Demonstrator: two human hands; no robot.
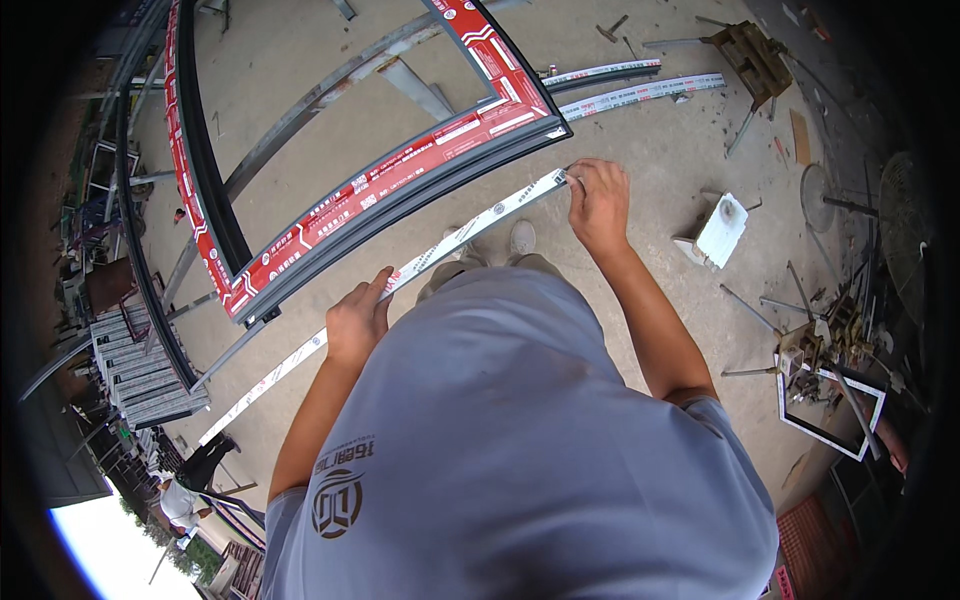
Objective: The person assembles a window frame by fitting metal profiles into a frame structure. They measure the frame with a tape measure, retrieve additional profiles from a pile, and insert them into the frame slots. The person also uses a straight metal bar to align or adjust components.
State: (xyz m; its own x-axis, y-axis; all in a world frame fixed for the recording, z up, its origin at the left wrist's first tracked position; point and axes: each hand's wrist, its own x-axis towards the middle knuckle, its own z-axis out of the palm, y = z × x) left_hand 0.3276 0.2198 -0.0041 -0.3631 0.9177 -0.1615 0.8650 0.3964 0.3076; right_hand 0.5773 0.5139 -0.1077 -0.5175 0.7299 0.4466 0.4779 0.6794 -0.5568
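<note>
A long, narrow profile (498,210) wrapped in white printed film slants across the space in front of my body, from upper right to lower left. At its upper right end, the fingers of my right hand (602,205) are closed round the tip. My left hand (357,318) grips the same profile nearer its middle, and the far part runs on past it to the lower left. Just beyond it lies a large dark frame (400,185) with red printed protective film, raised on metal supports. The profile is apart from the frame's near edge.
Two film-covered profiles (640,95) lie beyond the frame's corner. On the right are a white-topped stool (722,230), a rusty metal stand (752,62), a small white frame (830,440) and a large fan (905,230). Stacked profiles (140,370) and another person (182,500) are on the left.
</note>
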